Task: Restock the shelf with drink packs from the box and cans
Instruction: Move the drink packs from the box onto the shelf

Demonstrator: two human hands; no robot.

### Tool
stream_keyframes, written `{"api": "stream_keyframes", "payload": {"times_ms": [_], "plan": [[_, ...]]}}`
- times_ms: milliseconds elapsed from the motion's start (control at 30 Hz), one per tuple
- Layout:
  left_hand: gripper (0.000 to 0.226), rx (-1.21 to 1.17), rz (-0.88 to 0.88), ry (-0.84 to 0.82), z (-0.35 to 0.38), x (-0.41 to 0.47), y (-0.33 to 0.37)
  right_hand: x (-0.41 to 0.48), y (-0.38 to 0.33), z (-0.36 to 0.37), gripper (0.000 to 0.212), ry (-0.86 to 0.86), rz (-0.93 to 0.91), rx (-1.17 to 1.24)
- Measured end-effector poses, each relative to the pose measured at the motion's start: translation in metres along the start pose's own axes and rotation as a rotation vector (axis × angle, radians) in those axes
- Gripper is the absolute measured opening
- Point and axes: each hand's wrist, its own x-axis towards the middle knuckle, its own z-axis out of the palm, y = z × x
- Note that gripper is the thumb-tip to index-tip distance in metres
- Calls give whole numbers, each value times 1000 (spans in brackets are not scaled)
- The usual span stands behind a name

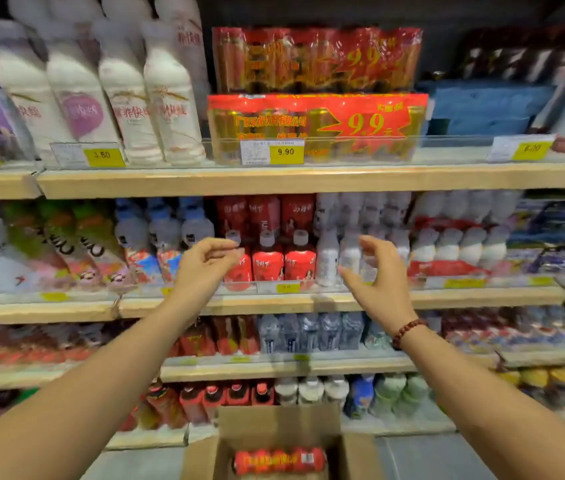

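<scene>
Two red-and-gold shrink-wrapped drink packs sit stacked on the top shelf, the lower pack [315, 128] behind a 9.90 price tag and the upper pack [315, 58] resting on it. Below me an open cardboard box [357, 455] holds one more red pack [279, 460] lying on its side. My left hand [204, 263] and my right hand [378, 275] hover empty in front of the second shelf, fingers curled and apart, below the stacked packs. A bead bracelet circles my right wrist.
White bottles [156, 98] stand left of the packs and a blue package [481, 105] lies to the right. The second shelf carries small red bottles [269, 261] and white bottles [327, 258]. Lower shelves are packed with more bottles.
</scene>
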Motion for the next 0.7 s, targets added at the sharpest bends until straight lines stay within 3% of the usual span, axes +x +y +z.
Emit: {"api": "stream_keyframes", "payload": {"times_ms": [233, 400, 700], "plan": [[12, 77, -279, -25, 26, -23, -127, -71, 93, 69, 56, -177, 308, 14], [9, 142, -484, -98, 43, -59, -267, -143, 185, 150, 58, -287, 518, 34], [28, 302, -667, -209, 75, -122, -518, -288, 349, 285, 57, -445, 749, 5]]}}
